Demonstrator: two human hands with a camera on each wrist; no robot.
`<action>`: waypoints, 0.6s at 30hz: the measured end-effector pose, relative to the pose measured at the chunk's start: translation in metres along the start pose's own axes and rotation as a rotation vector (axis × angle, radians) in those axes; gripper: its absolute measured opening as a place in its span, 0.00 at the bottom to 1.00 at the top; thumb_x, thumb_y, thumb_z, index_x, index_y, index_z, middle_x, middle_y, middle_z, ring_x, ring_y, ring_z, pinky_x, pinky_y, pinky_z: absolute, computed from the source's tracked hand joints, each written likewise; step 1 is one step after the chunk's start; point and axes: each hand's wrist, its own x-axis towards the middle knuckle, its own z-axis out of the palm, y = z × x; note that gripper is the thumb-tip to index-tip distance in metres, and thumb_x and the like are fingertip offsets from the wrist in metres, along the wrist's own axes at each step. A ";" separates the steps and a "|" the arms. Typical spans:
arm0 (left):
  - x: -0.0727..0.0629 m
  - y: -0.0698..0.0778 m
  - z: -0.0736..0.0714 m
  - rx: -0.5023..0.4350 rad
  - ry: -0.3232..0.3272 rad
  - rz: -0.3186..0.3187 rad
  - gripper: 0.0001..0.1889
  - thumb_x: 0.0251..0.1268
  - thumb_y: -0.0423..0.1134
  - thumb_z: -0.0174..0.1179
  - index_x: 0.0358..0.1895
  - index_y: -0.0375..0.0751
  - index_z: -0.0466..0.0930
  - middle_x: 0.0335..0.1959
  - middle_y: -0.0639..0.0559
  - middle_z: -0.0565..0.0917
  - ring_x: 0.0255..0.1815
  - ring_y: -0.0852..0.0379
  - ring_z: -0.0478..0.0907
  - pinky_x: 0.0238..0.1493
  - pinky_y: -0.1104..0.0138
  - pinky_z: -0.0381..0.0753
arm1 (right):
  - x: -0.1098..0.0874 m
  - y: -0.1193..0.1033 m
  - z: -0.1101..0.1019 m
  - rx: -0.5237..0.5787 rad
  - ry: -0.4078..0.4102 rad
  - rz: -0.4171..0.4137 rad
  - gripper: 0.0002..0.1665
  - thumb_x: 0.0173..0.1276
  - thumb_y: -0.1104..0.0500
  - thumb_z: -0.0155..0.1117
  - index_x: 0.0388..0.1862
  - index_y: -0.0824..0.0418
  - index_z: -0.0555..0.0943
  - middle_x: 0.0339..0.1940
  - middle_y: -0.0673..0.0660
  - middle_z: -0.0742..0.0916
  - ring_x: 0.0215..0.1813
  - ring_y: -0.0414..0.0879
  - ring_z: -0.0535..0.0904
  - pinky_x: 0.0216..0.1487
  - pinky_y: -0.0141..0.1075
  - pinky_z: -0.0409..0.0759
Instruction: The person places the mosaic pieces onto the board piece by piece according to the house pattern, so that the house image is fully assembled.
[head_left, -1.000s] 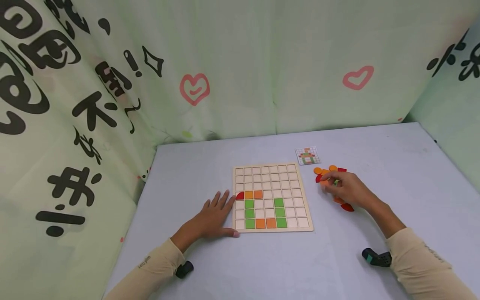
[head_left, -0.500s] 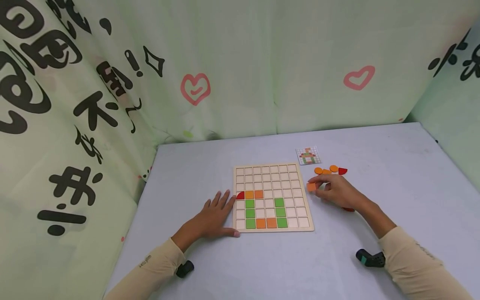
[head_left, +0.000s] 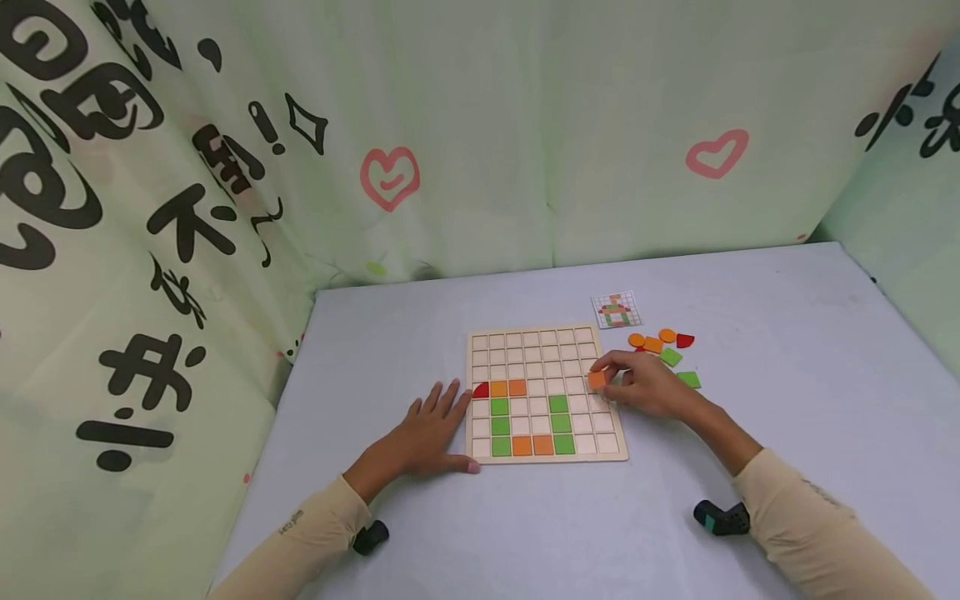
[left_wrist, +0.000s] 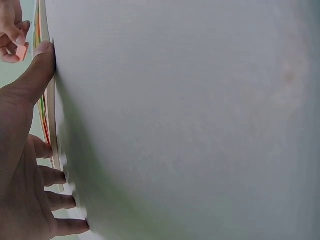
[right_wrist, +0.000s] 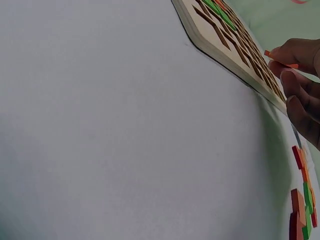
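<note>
An orange square tile is pinched between the thumb and fingers of my right hand, over the right edge of the wooden grid board. The right wrist view shows the tile raised above the board. Fingers spread, my left hand rests on the table, its fingertips and thumb right at the board's left edge; the left wrist view shows its thumb against that edge. Set in the board are a red quarter-round, several orange squares and two columns of green squares.
Right of the board lie loose tiles: orange rounds, a red quarter-round and green squares; my right hand hides some. A small pattern card lies behind the board. A curtain hangs along the table's far edge.
My right hand has picked the orange square from the loose tiles and carried it left to the board's right side. My left hand has stayed in place.
</note>
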 end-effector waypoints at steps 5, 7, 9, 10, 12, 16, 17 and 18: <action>0.000 0.000 0.000 -0.007 0.002 -0.001 0.62 0.52 0.76 0.61 0.83 0.48 0.43 0.84 0.44 0.43 0.83 0.37 0.40 0.75 0.37 0.53 | 0.003 -0.005 0.007 0.021 -0.022 0.001 0.17 0.63 0.63 0.72 0.52 0.59 0.82 0.37 0.54 0.84 0.26 0.45 0.73 0.27 0.29 0.73; 0.000 0.000 0.000 -0.009 0.001 -0.001 0.62 0.52 0.76 0.61 0.83 0.48 0.43 0.84 0.44 0.43 0.84 0.37 0.39 0.75 0.37 0.53 | 0.005 -0.007 0.009 0.030 -0.028 -0.002 0.17 0.63 0.62 0.72 0.52 0.59 0.81 0.37 0.54 0.84 0.25 0.44 0.73 0.27 0.29 0.72; 0.000 0.001 0.000 -0.011 0.003 -0.001 0.62 0.51 0.76 0.61 0.83 0.48 0.43 0.84 0.44 0.43 0.84 0.37 0.39 0.75 0.37 0.53 | 0.006 -0.009 0.012 0.040 -0.033 -0.006 0.17 0.64 0.62 0.72 0.51 0.59 0.81 0.37 0.53 0.83 0.24 0.44 0.72 0.27 0.30 0.71; 0.000 0.001 0.000 -0.009 0.003 0.000 0.62 0.51 0.76 0.61 0.83 0.48 0.43 0.84 0.44 0.43 0.83 0.37 0.39 0.75 0.37 0.53 | 0.007 -0.010 0.013 0.042 -0.033 -0.011 0.17 0.64 0.62 0.71 0.51 0.59 0.81 0.37 0.53 0.83 0.24 0.43 0.72 0.27 0.30 0.71; 0.000 0.000 0.001 -0.004 0.003 0.000 0.62 0.51 0.76 0.61 0.83 0.48 0.43 0.84 0.44 0.43 0.84 0.37 0.39 0.75 0.37 0.53 | 0.009 -0.013 0.016 0.056 -0.034 -0.019 0.16 0.64 0.63 0.71 0.51 0.59 0.81 0.37 0.54 0.84 0.24 0.43 0.73 0.27 0.29 0.72; 0.001 0.000 0.001 0.002 0.007 0.000 0.62 0.51 0.77 0.61 0.83 0.48 0.43 0.84 0.45 0.43 0.83 0.37 0.40 0.75 0.37 0.53 | 0.013 -0.017 0.022 0.062 -0.050 -0.031 0.16 0.65 0.64 0.70 0.52 0.60 0.82 0.38 0.54 0.84 0.22 0.42 0.73 0.27 0.29 0.73; 0.001 0.000 0.001 0.001 0.008 0.000 0.62 0.51 0.77 0.61 0.83 0.48 0.43 0.84 0.45 0.43 0.83 0.37 0.40 0.75 0.37 0.53 | 0.014 -0.019 0.023 0.058 -0.055 -0.030 0.16 0.65 0.64 0.69 0.52 0.60 0.82 0.38 0.54 0.84 0.23 0.42 0.73 0.27 0.29 0.73; 0.001 0.000 0.001 0.001 0.009 0.000 0.62 0.51 0.77 0.61 0.83 0.48 0.43 0.84 0.45 0.43 0.83 0.37 0.40 0.75 0.37 0.53 | 0.016 -0.020 0.024 0.051 -0.060 -0.031 0.17 0.65 0.64 0.69 0.53 0.59 0.82 0.38 0.54 0.84 0.23 0.42 0.73 0.27 0.29 0.73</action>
